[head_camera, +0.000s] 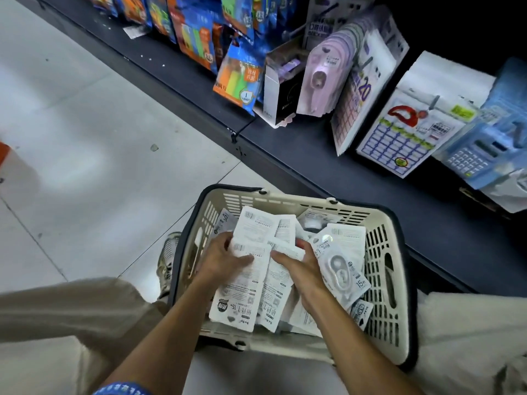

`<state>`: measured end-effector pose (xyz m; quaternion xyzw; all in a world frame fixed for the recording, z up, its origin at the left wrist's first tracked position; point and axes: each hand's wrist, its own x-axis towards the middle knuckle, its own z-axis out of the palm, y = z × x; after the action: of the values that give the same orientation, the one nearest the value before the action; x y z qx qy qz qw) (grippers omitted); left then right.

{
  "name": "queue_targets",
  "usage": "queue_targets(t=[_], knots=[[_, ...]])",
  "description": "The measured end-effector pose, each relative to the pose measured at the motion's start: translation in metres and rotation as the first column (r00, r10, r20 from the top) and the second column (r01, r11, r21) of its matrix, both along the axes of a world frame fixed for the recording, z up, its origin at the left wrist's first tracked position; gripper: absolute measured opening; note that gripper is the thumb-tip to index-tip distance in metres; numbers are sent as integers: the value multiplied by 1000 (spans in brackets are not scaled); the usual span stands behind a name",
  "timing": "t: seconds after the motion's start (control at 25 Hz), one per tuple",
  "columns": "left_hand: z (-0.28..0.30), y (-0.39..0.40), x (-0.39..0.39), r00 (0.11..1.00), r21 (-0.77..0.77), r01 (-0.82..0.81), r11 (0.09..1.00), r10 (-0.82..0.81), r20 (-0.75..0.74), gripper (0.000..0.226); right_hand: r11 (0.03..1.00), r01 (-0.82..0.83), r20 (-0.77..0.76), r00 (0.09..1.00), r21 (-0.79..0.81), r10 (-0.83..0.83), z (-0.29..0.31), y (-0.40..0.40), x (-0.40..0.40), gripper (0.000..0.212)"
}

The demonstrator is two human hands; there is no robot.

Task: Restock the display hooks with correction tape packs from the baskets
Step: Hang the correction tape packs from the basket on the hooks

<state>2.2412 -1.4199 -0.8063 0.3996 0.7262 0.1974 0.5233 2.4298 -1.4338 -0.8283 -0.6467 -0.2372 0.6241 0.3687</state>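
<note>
Both hands (262, 263) clamped on white packs (245, 283) — "15" printed — inside basket (379, 280).

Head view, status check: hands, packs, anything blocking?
Left hand and right hand both gripping white correction tape packs inside the basket. None on the hooks yet. Nothing blocking.
</note>
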Motion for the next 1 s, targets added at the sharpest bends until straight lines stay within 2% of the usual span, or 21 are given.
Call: queue_targets(t=[0.08,0.16,0.36,0.48,0.56,0.64,0.76,0.88,1.0], knots=[[0,11,6,997,24,70,997,-70,-10,55,1000,25,-18,1000,9,-25,0,6,1,43],[-1,17,8,993,-26,118,993,-118,1,49,999,41,-59,997,10,-40,3,7,4,41],[10,29,-1,969,-70,246,967,-246,7,35,995,-98,-98,990,13,99,16,-2,7,45],[23,28,-5,984,-60,150,987,-143,105,30,985,-170,-86,982,3,170,22,-16,-1,44],[28,21,0,980,-56,67,996,-56,189,29,999,-48,-62,997,13,48,27,-23,-6,38],[31,14,8,968,-36,49,998,-39,247,33,996,65,-32,997,52,-64,34,-28,-6,31],[48,7,15,944,21,82,996,-85,318,44,985,124,11,992,119,-126,59,-28,3,19],[70,11,12,877,107,83,991,-124,464,56,992,38,-22,999,120,-36,85,-15,7,32],[95,20,3,803,99,72,992,-117,584,70,996,-40,-203,978,83,56,114,-1,6,36]])
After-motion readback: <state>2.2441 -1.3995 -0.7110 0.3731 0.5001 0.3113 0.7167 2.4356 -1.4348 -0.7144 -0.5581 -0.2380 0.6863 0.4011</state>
